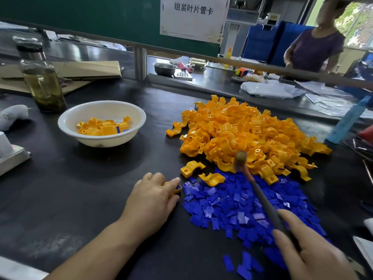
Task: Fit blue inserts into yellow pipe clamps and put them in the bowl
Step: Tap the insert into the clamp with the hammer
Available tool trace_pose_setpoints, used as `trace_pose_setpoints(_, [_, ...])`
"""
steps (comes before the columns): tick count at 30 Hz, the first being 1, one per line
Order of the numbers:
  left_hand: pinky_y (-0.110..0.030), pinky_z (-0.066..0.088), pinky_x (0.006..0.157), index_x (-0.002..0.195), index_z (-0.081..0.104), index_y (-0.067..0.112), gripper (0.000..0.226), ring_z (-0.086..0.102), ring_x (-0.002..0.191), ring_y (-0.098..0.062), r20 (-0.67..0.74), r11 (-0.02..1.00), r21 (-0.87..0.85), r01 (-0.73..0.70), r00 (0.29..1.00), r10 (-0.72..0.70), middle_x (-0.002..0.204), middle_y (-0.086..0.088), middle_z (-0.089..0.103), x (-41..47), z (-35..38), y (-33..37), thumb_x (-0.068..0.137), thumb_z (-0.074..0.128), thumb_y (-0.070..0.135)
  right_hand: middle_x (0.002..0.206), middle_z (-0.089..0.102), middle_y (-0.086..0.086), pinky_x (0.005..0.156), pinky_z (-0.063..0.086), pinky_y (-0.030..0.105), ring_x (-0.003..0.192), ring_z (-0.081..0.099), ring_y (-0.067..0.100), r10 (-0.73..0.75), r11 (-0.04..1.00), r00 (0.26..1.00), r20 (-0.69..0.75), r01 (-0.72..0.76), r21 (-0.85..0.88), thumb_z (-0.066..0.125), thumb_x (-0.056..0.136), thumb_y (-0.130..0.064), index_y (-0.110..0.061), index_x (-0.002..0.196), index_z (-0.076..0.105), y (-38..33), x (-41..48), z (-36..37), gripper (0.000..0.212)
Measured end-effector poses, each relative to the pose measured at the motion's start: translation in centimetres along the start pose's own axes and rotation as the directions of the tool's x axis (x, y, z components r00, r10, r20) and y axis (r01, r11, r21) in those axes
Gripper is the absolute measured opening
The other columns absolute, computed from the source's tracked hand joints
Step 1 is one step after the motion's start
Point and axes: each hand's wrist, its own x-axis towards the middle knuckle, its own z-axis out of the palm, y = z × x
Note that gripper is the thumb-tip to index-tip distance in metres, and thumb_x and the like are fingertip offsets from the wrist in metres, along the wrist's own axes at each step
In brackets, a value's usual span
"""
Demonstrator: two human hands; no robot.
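head: l hand (153, 196) on clamp (177, 188)

A yellow clamp (175, 188), a blue insert (178, 187) showing at its end, is sitting under your left hand (153, 197). Loose clamps (242, 134) are lying heaped, flat inserts (242, 207) spreading against them. Fitted ones (103, 127) are resting in the white bowl (66, 126).
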Motion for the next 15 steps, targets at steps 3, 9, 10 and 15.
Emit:
trace_pose_setpoints(3, [-0.035,0.050,0.074,0.130,0.063,0.028,0.043,0.057,0.087,-0.023,-0.049,0.993,0.113,-0.040,0.998,0.045,0.095,0.000,0.062,0.0,0.1,0.4,0.090,0.061,0.045,0.061,0.057,-0.008,0.045,0.039,0.017,0.047,0.049,0.003,0.029,0.991,0.993,-0.110,-0.043,-0.125,0.088,0.052,-0.002,-0.015,0.097,0.072,2.9,-0.4,0.0,0.049])
trace_pose_setpoints(9, [-0.029,0.042,0.089,0.137,0.049,0.031,0.048,0.050,0.107,-0.016,0.035,0.981,0.195,0.022,0.999,-0.029,0.116,0.006,0.057,0.6,-0.1,0.7,0.097,0.036,0.054,0.064,0.061,0.006,0.049,0.039,0.025,0.049,0.062,0.030,0.075,0.969,0.995,-0.070,-0.089,-0.230,0.088,0.041,0.002,-0.007,0.092,0.072,6.0,-0.7,0.6,0.055])
trace_pose_setpoints(10, [-0.028,0.042,0.089,0.134,0.051,0.031,0.047,0.050,0.108,-0.014,0.065,0.984,0.174,0.040,0.997,-0.052,0.117,0.008,0.057,0.9,-0.4,0.7,0.096,0.037,0.055,0.062,0.061,0.007,0.045,0.041,0.026,0.046,0.062,0.029,0.063,0.965,0.996,-0.057,-0.075,-0.252,0.090,0.037,0.001,-0.007,0.090,0.073,6.4,-0.6,0.8,0.057])
trace_pose_setpoints(15, [-0.030,0.049,0.064,0.095,0.068,0.029,0.029,0.062,0.077,-0.012,0.232,0.738,-0.516,0.435,0.900,-0.369,0.086,0.006,0.068,3.9,-3.8,-0.1,0.092,0.054,0.054,0.058,0.062,0.012,0.037,0.047,0.037,0.038,0.057,0.033,0.046,0.933,0.998,-0.035,-0.055,-0.356,0.088,0.046,-0.024,-0.006,0.077,0.074,6.7,-0.4,0.5,0.039])
